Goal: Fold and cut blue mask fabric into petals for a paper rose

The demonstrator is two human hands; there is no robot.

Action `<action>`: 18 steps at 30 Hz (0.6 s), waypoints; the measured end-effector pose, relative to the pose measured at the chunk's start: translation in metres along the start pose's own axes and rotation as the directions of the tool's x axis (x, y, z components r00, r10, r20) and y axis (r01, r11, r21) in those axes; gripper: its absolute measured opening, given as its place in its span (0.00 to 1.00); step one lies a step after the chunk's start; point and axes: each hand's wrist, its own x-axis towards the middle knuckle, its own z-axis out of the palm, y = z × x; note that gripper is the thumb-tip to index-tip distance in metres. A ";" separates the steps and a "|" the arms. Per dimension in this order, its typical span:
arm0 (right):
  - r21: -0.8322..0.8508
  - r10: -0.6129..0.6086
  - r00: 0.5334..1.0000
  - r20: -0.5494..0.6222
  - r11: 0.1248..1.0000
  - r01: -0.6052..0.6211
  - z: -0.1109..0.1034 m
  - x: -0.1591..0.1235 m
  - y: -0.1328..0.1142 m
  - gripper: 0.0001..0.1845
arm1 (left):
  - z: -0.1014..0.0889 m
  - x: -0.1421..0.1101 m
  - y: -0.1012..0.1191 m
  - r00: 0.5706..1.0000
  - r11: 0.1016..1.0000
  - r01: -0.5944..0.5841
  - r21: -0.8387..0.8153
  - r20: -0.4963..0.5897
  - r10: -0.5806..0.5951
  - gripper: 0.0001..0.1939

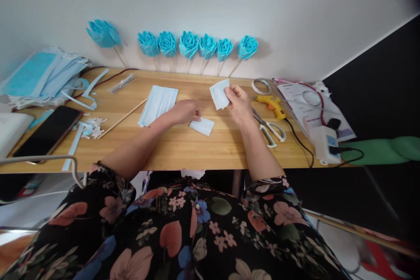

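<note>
My right hand [239, 101] pinches a small pale blue square of mask fabric [219, 93], raised a little above the wooden table [170, 146]. My left hand [187, 112] is low over the table with its fingers curled in. Its thumb and fingertips meet the upper left corner of a second cut mask piece [202, 126], which lies on the wood. Left of that hand lies a larger pleated mask sheet [159, 104], partly beneath the wrist. Scissors [269, 128] and a yellow hot glue gun [273, 105] rest close to my right hand.
Several blue fabric roses [189, 45] on sticks lean against the wall. Stacked masks [42, 76], a phone [49, 133], a wooden stick [123, 118] and fabric scraps [93, 127] lie left. Right are a tape roll [261, 86], papers [306, 100] and a power adapter [326, 143] with cables.
</note>
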 end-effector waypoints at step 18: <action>-0.476 0.090 0.862 0.498 0.860 0.185 0.009 -0.027 -0.025 0.14 | 0.025 0.020 -0.020 0.933 0.735 -0.116 -0.668 -0.327 -0.149 0.20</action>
